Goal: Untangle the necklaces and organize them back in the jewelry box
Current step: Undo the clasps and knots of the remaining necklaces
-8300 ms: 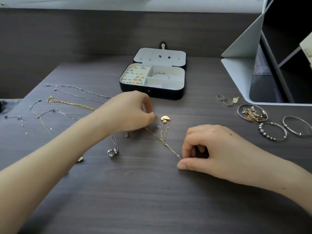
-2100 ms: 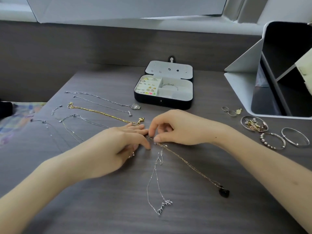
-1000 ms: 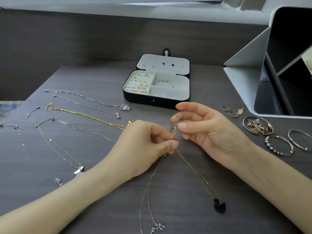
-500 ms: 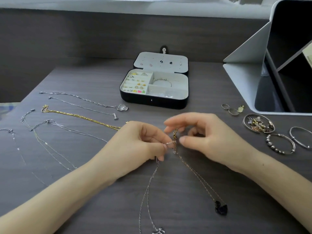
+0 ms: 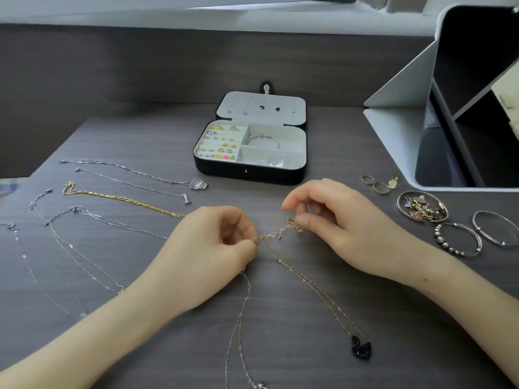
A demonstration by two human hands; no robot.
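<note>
My left hand [image 5: 206, 249] and my right hand [image 5: 339, 228] pinch the two ends of a short stretch of tangled chain [image 5: 276, 233] just above the table. From it a rose-gold necklace [image 5: 314, 287] with a black swan pendant [image 5: 361, 351] runs down to the right. A silver necklace [image 5: 238, 327] trails from under my left hand toward the bottom edge. The open black jewelry box [image 5: 250, 174] stands behind my hands, with earrings in its left slots and a bangle in a right compartment.
Several untangled necklaces lie side by side at the left, among them a gold chain [image 5: 123, 198] and a silver one with a cloud pendant [image 5: 198, 183]. Rings [image 5: 376, 184], a dish of charms [image 5: 421, 210] and bangles [image 5: 457, 240] lie at the right. A white stand [image 5: 398, 119] rises behind them.
Both hands lifted the tangled chain ends off the table and now pull them apart sideways. The black swan pendant has stayed where it lay on the table.
</note>
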